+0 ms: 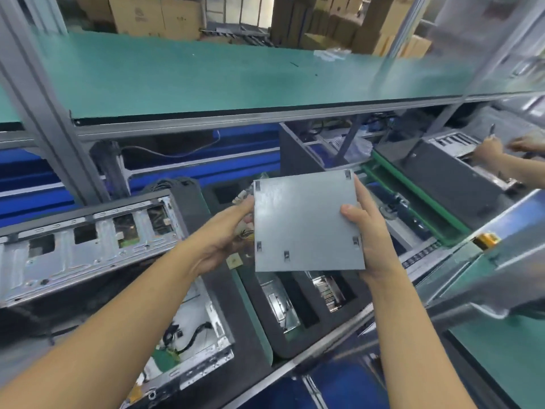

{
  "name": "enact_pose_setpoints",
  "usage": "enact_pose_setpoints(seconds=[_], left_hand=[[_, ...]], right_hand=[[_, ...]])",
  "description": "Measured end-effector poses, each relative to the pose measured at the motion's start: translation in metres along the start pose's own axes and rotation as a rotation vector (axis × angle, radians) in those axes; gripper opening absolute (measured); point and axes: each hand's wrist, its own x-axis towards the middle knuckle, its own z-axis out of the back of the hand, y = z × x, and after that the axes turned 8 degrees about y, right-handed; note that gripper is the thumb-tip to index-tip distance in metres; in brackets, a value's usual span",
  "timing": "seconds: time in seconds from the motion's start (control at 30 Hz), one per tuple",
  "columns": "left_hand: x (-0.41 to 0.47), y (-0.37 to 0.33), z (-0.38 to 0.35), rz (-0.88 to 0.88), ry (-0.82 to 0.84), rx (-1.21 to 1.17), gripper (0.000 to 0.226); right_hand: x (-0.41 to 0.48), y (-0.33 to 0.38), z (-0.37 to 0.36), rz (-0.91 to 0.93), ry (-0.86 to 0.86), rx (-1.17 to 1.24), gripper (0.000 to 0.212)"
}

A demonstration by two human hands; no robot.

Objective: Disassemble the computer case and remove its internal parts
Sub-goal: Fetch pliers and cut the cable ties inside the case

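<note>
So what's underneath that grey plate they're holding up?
Below the grey plate, held by the left hand and right hand, a black foam tray with metal parts shows. Whatever lies directly behind the plate is covered.

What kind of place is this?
Probably a computer factory line: open cases sit on a conveyor, a green shelf runs above, and cartons are stacked behind.

A long shelf with a green mat top [206,75] runs straight across in front of me, carried on grey aluminium posts [50,113]. Behind it brown cardboard boxes [153,16] are stacked high, and beneath it blue panels [38,172] line the back of the bench. Off to the right a green-edged conveyor track [413,196] slants away.
</note>
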Motion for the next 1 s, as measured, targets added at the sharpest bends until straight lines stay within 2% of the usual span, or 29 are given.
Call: enact_pose_setpoints(seconds=[0.1, 0.13, 0.27, 0.43, 0.5, 0.57, 0.63, 0.83, 1.0], left_hand=[[0.020, 0.004, -0.013, -0.002, -0.056, -0.029, 0.082], [0.025, 0.006, -0.016, 0.001, -0.088, -0.003, 0.078], [0.043, 0.018, -0.008, 0.037, -0.214, 0.146, 0.035], [0.049, 0.029, 0.015, 0.106, -0.243, 0.258, 0.019], [0.051, 0.032, 0.022, 0.099, -0.229, 0.321, 0.009], [0.057, 0.037, 0.028, 0.065, -0.210, 0.419, 0.016], [0.063, 0.042, 0.033, 0.052, -0.194, 0.499, 0.025], [0.086, 0.054, 0.032, 0.056, -0.155, 0.733, 0.016], [0.118, 0.043, 0.017, 0.090, -0.134, 0.922, 0.020]], right_hand=[[0.001, 0.005, 0.010, 0.043, -0.060, -0.079, 0.075], [0.002, 0.007, 0.013, 0.065, -0.073, -0.121, 0.074], [0.003, 0.021, 0.026, 0.093, -0.148, -0.311, 0.074], [0.002, 0.036, 0.037, 0.036, -0.144, -0.423, 0.072], [0.000, 0.037, 0.035, -0.004, -0.156, -0.559, 0.073], [-0.002, 0.035, 0.033, -0.073, -0.154, -0.677, 0.075], [-0.006, 0.031, 0.028, -0.144, -0.120, -0.768, 0.077], [-0.022, 0.006, 0.009, -0.234, 0.067, -1.055, 0.082], [-0.030, -0.020, 0.007, -0.228, 0.266, -1.081, 0.082]])
